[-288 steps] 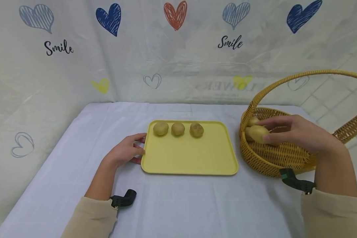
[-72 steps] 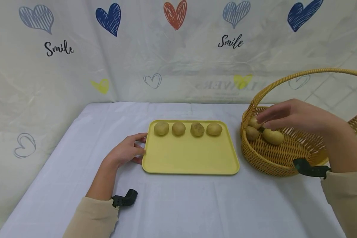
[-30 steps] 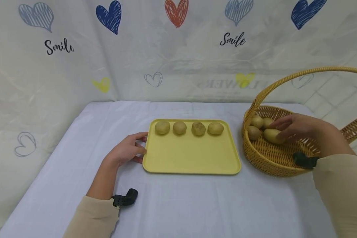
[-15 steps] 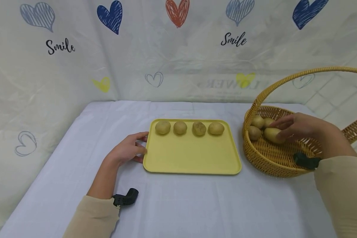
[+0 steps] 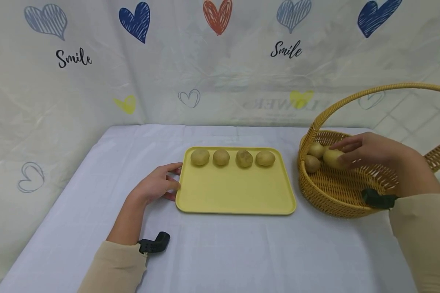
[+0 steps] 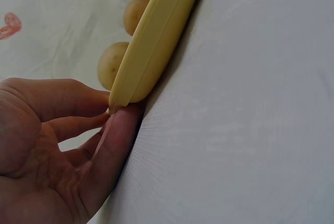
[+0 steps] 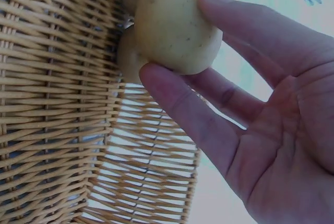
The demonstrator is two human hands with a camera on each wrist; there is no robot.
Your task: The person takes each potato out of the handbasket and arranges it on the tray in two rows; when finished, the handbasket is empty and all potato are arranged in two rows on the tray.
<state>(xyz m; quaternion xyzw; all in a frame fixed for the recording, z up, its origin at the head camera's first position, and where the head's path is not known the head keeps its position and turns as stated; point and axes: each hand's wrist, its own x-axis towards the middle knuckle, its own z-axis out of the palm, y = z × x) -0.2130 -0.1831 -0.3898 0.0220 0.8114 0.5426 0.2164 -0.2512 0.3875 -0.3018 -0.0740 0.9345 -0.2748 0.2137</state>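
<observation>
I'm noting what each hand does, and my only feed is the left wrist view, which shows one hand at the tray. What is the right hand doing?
Observer: The right hand pinches a potato between its thumb and fingers.
Operator: I see three potatoes past the tray rim. Is that all of them up there?
Observer: No, four potatoes sit in a row along the far side of the tray.
Operator: And what stands to the right of it?
Observer: A wicker basket.
</observation>
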